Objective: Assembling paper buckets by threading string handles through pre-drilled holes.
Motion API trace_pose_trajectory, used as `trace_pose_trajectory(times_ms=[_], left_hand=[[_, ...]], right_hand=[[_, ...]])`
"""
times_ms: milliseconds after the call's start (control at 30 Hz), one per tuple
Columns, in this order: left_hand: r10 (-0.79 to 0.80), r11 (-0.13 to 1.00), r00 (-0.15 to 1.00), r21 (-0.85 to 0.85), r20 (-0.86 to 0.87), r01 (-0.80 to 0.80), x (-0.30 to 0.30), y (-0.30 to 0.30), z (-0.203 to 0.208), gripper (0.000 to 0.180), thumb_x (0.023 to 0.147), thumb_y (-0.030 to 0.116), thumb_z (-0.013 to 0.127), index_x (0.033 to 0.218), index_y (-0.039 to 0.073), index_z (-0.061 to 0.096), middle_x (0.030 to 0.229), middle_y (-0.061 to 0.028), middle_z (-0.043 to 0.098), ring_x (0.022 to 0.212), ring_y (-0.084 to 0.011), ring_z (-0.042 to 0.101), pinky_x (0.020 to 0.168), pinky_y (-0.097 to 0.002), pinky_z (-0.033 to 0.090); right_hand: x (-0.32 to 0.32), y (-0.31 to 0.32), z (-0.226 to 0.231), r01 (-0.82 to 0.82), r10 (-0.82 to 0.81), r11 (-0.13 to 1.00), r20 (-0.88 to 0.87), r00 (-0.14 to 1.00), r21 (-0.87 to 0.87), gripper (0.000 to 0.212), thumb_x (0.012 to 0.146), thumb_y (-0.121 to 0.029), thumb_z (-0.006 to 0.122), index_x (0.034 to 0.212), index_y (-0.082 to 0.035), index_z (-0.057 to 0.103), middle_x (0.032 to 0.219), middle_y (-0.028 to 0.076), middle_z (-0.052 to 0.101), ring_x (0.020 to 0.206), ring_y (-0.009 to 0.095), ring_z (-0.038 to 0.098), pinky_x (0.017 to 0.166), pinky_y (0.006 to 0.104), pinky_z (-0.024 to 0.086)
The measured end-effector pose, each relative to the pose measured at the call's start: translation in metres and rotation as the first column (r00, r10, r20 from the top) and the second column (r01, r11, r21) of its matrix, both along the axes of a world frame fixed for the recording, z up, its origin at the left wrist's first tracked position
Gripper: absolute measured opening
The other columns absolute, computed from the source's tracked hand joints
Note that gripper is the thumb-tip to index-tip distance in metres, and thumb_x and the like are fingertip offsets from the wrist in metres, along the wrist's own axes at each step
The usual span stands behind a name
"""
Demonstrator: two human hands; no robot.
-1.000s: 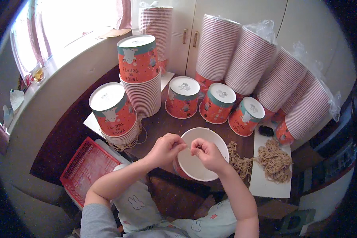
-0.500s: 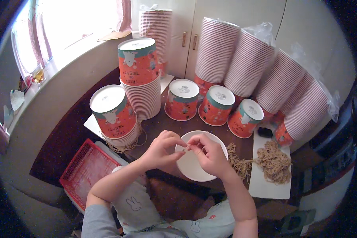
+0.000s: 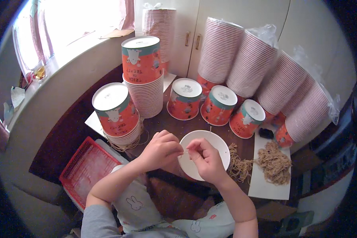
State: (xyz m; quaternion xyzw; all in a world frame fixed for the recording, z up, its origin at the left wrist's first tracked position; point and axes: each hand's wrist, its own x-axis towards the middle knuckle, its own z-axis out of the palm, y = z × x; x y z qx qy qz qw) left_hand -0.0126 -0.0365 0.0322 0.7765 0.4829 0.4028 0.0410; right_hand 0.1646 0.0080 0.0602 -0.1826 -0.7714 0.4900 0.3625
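brown, seemingly wooden table point(image 3: 166, 123) under bucket point(image 3: 193, 166)

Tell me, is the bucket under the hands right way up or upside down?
Right way up: this bucket has its rim upward, white inside showing. The three orange buckets behind show closed bottoms instead.

Round the table point(image 3: 162, 126) I see upside-down black lettering point(image 3: 135, 75) on the orange bucket point(image 3: 144, 65) at eleven o'clock and the teal-banded tub point(image 3: 117, 121) at ten; grey print point(image 3: 186, 89) on white bases point(image 3: 179, 84) at twelve and one is illegible.
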Motion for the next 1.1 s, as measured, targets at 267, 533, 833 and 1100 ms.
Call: trace_pose_trajectory(times_ms=[267, 533, 833, 1100], left_hand=[[-0.002, 0.999, 1.000, -0.053, -0.006, 0.002, -0.005, 0.001, -0.005, 0.012, 0.067, 0.014, 0.065, 0.076, 0.009, 0.060, 0.080, -0.0033, 0.054, 0.079, -0.0223, 0.049, 0.072, -0.0333, 0.039], [0.040, 0.997, 0.977, -0.071, 0.209, -0.026, 0.005, -0.044, -0.031, 0.011, 0.068, 0.008, 0.065, 0.077, 0.007, 0.059, 0.075, -0.0059, 0.058, 0.071, -0.0240, 0.055, 0.064, -0.0326, 0.045], [0.590, 0.629, 0.068, -0.511, 0.805, 0.586, 0.043, -0.113, -0.085, 0.021, 0.088, 0.017, 0.046, 0.100, 0.001, 0.053, 0.094, -0.0114, 0.059, 0.084, -0.0181, 0.059, 0.073, -0.0283, 0.048], [0.605, 0.564, -0.090, -0.346, 0.791, 0.750, 0.080, -0.129, -0.069, 0.018, 0.085, 0.015, 0.051, 0.097, 0.002, 0.055, 0.098, -0.0120, 0.059, 0.091, -0.0207, 0.058, 0.077, -0.0305, 0.047]], right_hand=[[0.001, -0.005, 0.006, 0.002, -0.003, 1.000, -0.014, 1.000, -0.028, 0.009, 0.085, -0.002, 0.046, 0.093, -0.004, 0.050, 0.077, 0.001, 0.052, 0.068, 0.006, 0.049, 0.061, 0.0192, 0.041], [0.040, -0.070, 0.034, -0.326, 0.281, 0.937, 0.277, 0.919, 0.129, 0.017, 0.079, -0.006, 0.053, 0.095, -0.006, 0.054, 0.081, 0.010, 0.057, 0.069, 0.029, 0.060, 0.061, 0.0338, 0.049], [0.055, -0.153, -0.042, -0.233, 0.231, 0.972, 0.252, 0.940, -0.020, 0.017, 0.077, -0.002, 0.053, 0.094, -0.005, 0.056, 0.076, 0.010, 0.059, 0.066, 0.022, 0.061, 0.059, 0.0299, 0.048], [0.072, -0.194, -0.073, -0.119, 0.151, 0.985, 0.299, 0.942, -0.121, 0.015, 0.080, -0.006, 0.051, 0.093, -0.006, 0.056, 0.077, 0.010, 0.059, 0.067, 0.024, 0.060, 0.061, 0.0313, 0.048]])
